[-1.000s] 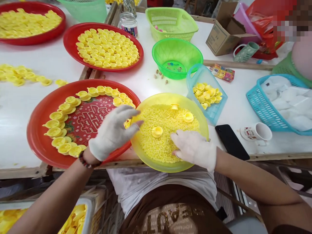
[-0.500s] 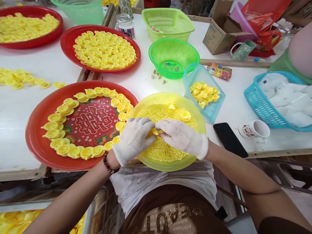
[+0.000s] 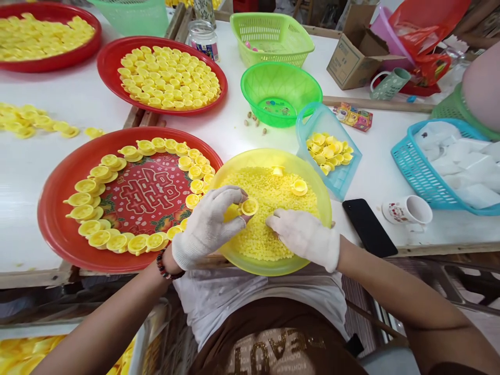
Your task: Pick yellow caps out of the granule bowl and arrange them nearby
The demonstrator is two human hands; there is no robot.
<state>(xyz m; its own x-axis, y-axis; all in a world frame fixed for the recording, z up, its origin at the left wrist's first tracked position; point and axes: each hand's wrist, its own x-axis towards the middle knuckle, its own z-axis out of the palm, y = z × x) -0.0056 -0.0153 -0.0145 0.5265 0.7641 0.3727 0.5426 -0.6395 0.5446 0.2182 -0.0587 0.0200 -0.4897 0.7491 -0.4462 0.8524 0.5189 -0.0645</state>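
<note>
My gloved left hand [image 3: 213, 221] pinches a small yellow plastic cup [image 3: 250, 207] by its rim, its round opening turned up. This is above the left side of a yellow bowl [image 3: 324, 208] of small yellow beads [image 3: 261, 242]. Over the right part of the beads is my gloved right hand [image 3: 304, 233], fingertips closed together and touching them; whatever they pinch is hidden. Two more yellow cups, one on its side [image 3: 277, 170] and one facing up [image 3: 299, 187], lie on the beads. Left of the bowl, a red tray [image 3: 58, 208] carries a ring of similar cups [image 3: 99, 238].
Behind the bowl stand a blue scoop-shaped basket [image 3: 339, 177] of yellow pieces and a green basin [image 3: 281, 88]. A black phone [image 3: 369, 227], a white mug [image 3: 408, 210] and a blue basket [image 3: 410, 151] are at right. Another red tray [image 3: 107, 67] of cups sits behind.
My hands have parted. The left has drawn slightly left with the yellow cup, which now shows its opening; the right has moved right and down to the beads.
</note>
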